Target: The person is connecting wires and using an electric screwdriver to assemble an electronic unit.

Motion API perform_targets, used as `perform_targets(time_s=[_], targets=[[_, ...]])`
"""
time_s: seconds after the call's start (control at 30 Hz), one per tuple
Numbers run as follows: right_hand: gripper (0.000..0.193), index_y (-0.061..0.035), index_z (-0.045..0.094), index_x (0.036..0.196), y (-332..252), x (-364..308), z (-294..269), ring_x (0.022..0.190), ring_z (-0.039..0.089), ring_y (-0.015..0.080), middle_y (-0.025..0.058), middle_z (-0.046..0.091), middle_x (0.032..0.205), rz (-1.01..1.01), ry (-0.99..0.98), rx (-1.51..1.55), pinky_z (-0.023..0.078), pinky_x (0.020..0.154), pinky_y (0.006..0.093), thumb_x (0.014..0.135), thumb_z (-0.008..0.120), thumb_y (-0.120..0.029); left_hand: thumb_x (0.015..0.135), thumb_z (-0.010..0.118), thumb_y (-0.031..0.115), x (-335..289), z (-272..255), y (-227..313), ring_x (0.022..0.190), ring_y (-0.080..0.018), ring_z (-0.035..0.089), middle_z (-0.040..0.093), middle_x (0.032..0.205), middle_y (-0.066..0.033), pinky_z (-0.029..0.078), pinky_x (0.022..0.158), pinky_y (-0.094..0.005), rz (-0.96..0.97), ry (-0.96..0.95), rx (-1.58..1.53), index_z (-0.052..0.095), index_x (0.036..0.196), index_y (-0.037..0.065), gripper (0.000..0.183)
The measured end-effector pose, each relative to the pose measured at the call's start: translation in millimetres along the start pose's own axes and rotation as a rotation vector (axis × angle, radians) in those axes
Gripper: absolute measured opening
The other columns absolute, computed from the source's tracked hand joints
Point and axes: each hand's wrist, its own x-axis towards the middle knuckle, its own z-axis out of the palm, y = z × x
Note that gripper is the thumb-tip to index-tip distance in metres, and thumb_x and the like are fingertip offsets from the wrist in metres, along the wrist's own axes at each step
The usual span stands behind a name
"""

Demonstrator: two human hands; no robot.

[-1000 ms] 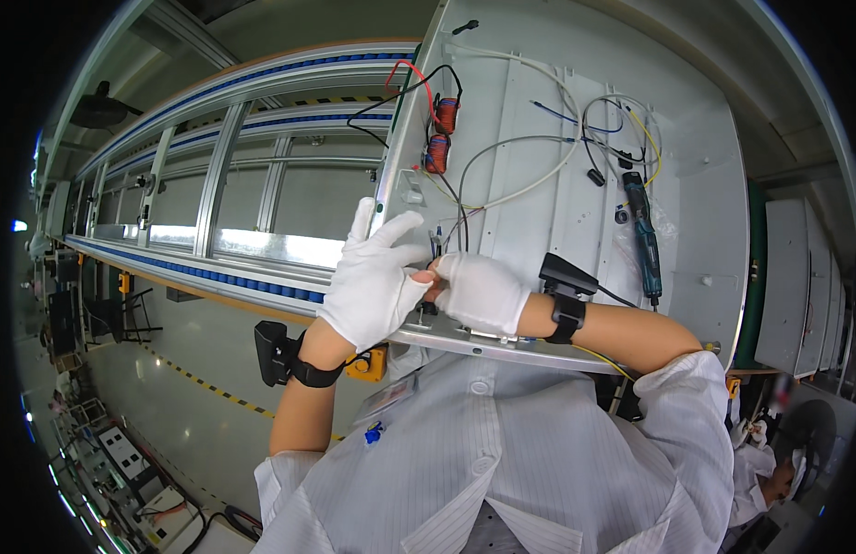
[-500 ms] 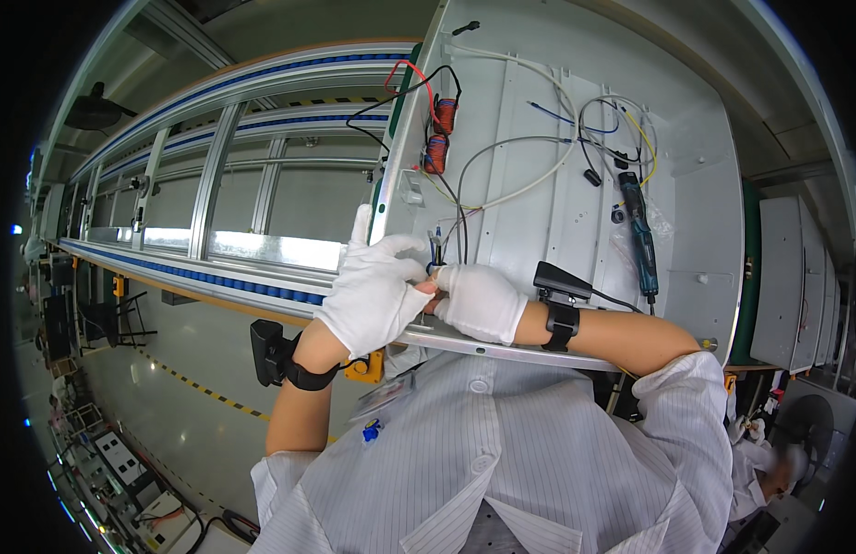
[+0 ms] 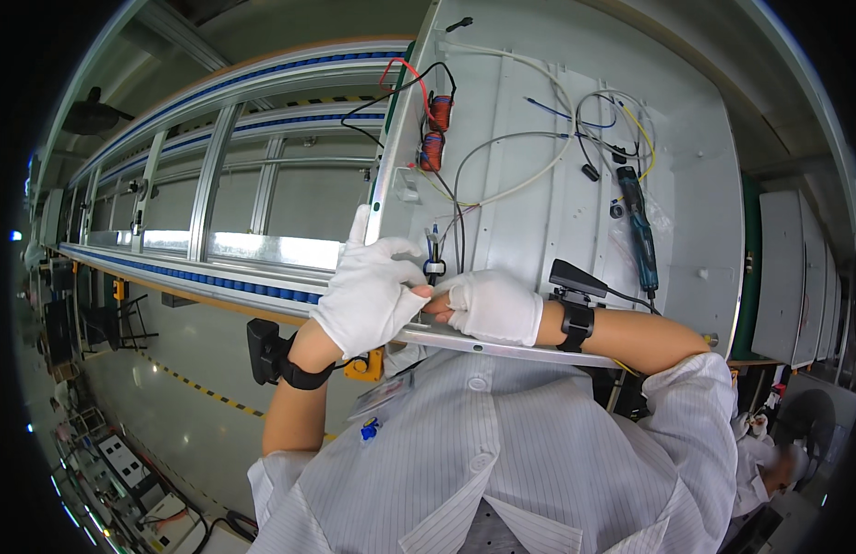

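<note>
My left hand (image 3: 368, 294), in a white glove with bare fingertips, bends over the near left corner of a pale grey metal housing (image 3: 530, 217). Its thumb and forefinger curl toward a pinch, while an outer finger points away from me along the rim. My right hand (image 3: 497, 307), gloved alike, meets it at the corner with fingertips pressed together. What lies between the fingertips is too small and hidden to make out. Just beyond them a black and white cable fitting (image 3: 435, 268) stands at the end of a bundle of thin wires (image 3: 434, 237).
Inside the housing lie red-and-blue wound coils (image 3: 432, 151), a looped white cable (image 3: 539, 171), loose wires and a teal-and-black power screwdriver (image 3: 641, 231). A roller conveyor (image 3: 206, 268) runs off to the left. Another person (image 3: 765, 471) is at the lower right.
My right hand has shifted slightly right and nearer to me, uncovering the cable fitting. My left hand has moved a little left and stays curled at the corner.
</note>
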Motion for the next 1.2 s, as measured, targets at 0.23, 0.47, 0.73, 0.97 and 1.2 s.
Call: perform_targets(time_s=[0.23, 0.47, 0.73, 0.97, 1.2], targets=[[0.025, -0.0085, 0.069, 0.109, 5.5, 0.1, -3.8, 0.091, 0.065, 0.0306, 0.0124, 0.069, 0.105, -0.042, -0.055, -0.008, 0.052, 0.083, 0.0368, 0.090, 0.055, -0.018, 0.090, 0.053, 0.035, -4.8, -1.7, 4.4, 0.102, -0.0299, 0.060, 0.065, 0.096, -0.0121, 0.005, 0.117, -0.0586, 0.043, -0.017, -0.013, 0.070, 0.081, 0.009, 0.032], [0.023, -0.0077, 0.071, 0.104, 14.3, 2.4, -0.9, 0.092, 0.065, 0.0294, 0.0098, 0.070, 0.104, -0.071, -0.098, 0.038, 0.052, 0.083, 0.0365, 0.089, 0.056, -0.018, 0.090, 0.054, 0.032, -7.2, -2.1, 3.2, 0.101, -0.0284, 0.061, 0.065, 0.094, -0.0115, 0.005, 0.117, -0.0584, 0.058, -0.040, -0.030, 0.070, 0.082, 0.009, 0.030], [0.023, -0.0086, 0.072, 0.097, 8.5, 0.5, 2.3, 0.090, 0.066, 0.0283, 0.0089, 0.070, 0.100, 0.005, 0.021, 0.048, 0.052, 0.082, 0.0364, 0.091, 0.055, -0.022, 0.089, 0.057, 0.030, -8.5, 4.8, 5.8, 0.099, -0.0274, 0.061, 0.064, 0.093, -0.0097, 0.008, 0.117, -0.0579, 0.035, 0.039, 0.006, 0.068, 0.079, 0.009, 0.026], [0.022, -0.0090, 0.072, 0.099, 4.3, 0.1, -1.8, 0.091, 0.065, 0.0289, 0.0087, 0.070, 0.101, 0.008, -0.021, 0.048, 0.051, 0.083, 0.0365, 0.091, 0.056, -0.022, 0.085, 0.060, 0.027, -6.6, 4.2, 9.7, 0.097, -0.0270, 0.061, 0.064, 0.086, -0.0084, 0.011, 0.117, -0.0579, 0.055, 0.060, 0.022, 0.068, 0.077, 0.009, 0.022], [0.024, -0.0085, 0.071, 0.102, 11.9, 4.2, -2.6, 0.091, 0.066, 0.0294, 0.0115, 0.069, 0.101, -0.039, -0.113, 0.016, 0.051, 0.084, 0.0369, 0.086, 0.061, -0.023, 0.083, 0.063, 0.027, -7.7, 4.2, 11.7, 0.093, -0.0257, 0.062, 0.064, 0.084, -0.0077, 0.017, 0.114, -0.0603, 0.078, 0.067, 0.008, 0.068, 0.072, 0.009, 0.021]])
